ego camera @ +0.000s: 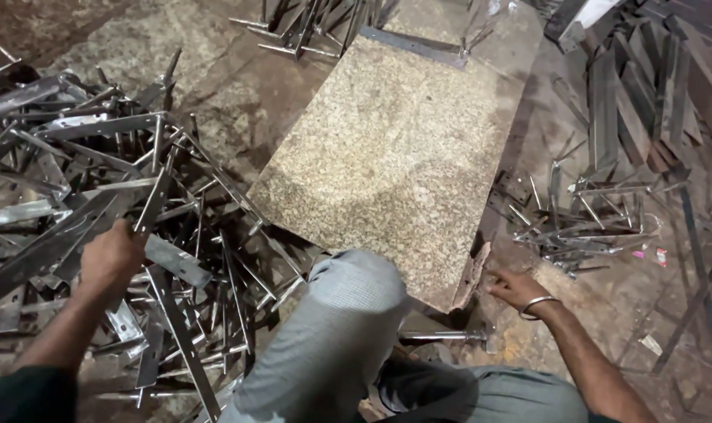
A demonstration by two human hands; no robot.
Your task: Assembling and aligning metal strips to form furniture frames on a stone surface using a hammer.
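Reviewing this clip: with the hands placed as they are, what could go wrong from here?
1. The bare left hand grips a strip inside the tangled pile of metal strips and rods; pulling it free could drag sharp ends across the hand or shift the pile toward the knee.
2. The right hand rests by the chipped corner of the granite slab; the broken edge might cut the fingers.

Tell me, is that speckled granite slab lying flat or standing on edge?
Lying flat. The speckled granite slab shows its whole broad face to the camera, and its chipped near corner sits by the right hand.
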